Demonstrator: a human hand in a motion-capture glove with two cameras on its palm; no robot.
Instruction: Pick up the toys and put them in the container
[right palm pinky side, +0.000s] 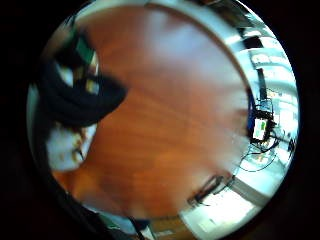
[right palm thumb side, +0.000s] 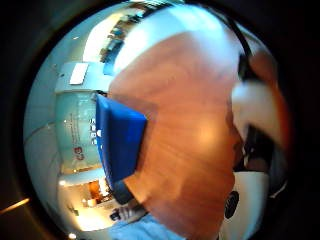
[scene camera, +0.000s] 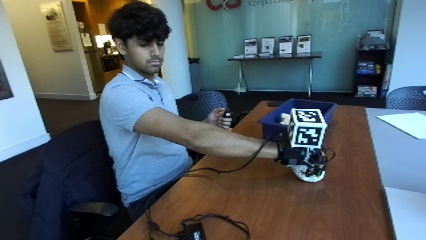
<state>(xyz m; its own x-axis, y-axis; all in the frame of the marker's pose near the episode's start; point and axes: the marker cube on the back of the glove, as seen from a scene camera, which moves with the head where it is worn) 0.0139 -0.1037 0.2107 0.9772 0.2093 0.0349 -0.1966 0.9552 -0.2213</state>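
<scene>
A white toy is sitting on the counter, just beside the blue container, which is standing open-topped near the counter's far edge.

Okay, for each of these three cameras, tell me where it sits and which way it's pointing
Outside view: across the wooden table, facing the seated person; right hand over a white toy, blue container behind.
Thumb side palm view: on the palm, looking across the table at the container; fingers at the edge.
Little finger side palm view: on the palm, facing the tabletop; black glove at the edge.
Shared: table in all; container in two.
</scene>
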